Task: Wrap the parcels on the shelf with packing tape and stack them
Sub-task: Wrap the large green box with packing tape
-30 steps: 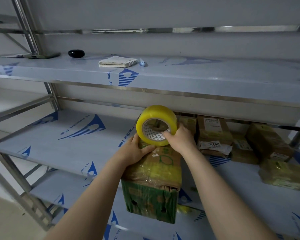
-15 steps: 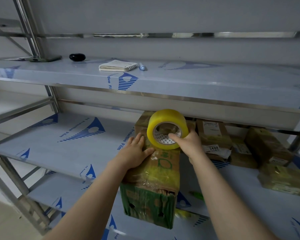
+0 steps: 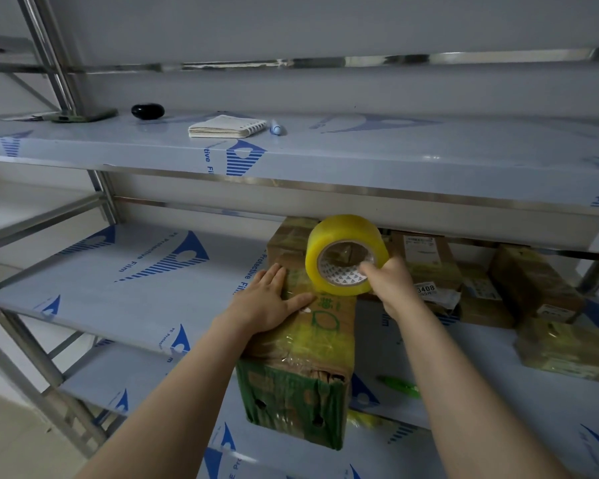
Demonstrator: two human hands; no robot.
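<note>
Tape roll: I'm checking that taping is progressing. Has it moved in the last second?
Yes. The tape roll, held by the right hand, has shifted right, nearer the labelled parcel behind.

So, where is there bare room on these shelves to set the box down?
The middle shelf is bare left of the box, from the left hand out to the corner post. The upper shelf is bare right of the pen. Right of the tape roll the middle shelf is crowded with parcels.
</note>
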